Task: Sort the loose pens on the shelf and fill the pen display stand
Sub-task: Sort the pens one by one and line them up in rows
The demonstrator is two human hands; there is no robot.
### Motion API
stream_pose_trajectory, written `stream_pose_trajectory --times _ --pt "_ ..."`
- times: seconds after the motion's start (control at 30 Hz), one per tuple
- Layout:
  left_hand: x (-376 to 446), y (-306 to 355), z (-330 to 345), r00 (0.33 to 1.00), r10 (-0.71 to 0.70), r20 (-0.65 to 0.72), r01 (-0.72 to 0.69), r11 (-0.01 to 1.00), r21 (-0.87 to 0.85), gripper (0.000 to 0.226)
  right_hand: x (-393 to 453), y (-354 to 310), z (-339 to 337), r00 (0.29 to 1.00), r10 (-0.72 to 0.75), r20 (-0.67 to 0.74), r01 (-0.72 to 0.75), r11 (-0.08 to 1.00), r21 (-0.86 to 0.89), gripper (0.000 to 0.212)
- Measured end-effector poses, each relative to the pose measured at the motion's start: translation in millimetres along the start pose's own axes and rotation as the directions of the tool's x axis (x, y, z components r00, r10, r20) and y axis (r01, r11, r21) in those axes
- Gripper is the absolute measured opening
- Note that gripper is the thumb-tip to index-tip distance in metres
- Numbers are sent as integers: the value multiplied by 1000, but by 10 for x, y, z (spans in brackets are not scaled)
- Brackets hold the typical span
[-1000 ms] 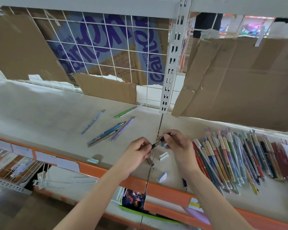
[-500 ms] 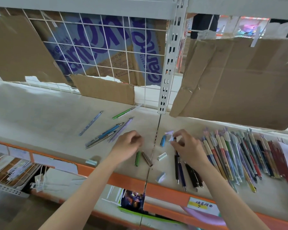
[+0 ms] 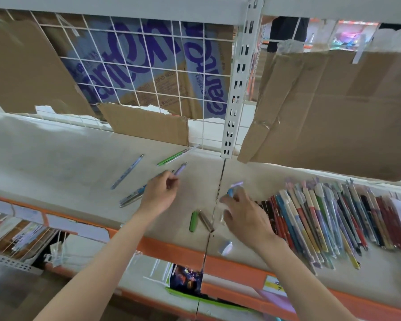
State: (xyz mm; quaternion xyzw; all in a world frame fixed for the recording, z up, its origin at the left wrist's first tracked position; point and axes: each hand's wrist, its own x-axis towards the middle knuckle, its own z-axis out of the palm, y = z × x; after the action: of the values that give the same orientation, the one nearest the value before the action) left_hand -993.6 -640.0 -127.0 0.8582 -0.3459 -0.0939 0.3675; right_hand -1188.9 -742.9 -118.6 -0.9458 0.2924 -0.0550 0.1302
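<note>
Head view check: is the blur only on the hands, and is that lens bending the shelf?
Head view: the right hand and the pale piece at its fingertips smear with motion; the left hand on the lilac pen is sharper; the pen pile reads clearly; wide-angle lens bows the shelf edge; lighting soft, no glare.

A pale lilac pen [image 3: 180, 169] is pinched at its lower end by the curled fingers of the left hand [image 3: 159, 193], just left of the frame's centre. The right hand [image 3: 245, 216] is spread over the beige paper-covered shelf [image 3: 56, 163]; a small blurred blue-and-lilac piece [image 3: 233, 187] is seen at its fingertips, though the grip cannot be made out. A short green cap [image 3: 193, 221] and a brown barrel [image 3: 206, 221] lie between the wrists. A wide row of mixed coloured pens [image 3: 333, 218] is laid at the right.
</note>
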Motion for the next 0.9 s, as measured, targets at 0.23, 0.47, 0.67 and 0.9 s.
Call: stream_pose_trajectory --times 0.23,0.47,0.67,0.9 --pt "740 120 22 989 112 -91 -80 948 307 20 235 -611 234 975 -205 83 205 979 20 24" --pt "886 -15 84 999 -1 40 -17 901 434 25 176 -333 110 986 -82 146 78 996 34 17" --pt "664 -166 30 986 -70 150 -3 899 438 29 145 -217 15 983 94 159 -103 993 52 23" --pt "122 -51 -194 999 37 -16 -35 990 137 14 157 -3 -81 954 260 146 -280 615 737 8"
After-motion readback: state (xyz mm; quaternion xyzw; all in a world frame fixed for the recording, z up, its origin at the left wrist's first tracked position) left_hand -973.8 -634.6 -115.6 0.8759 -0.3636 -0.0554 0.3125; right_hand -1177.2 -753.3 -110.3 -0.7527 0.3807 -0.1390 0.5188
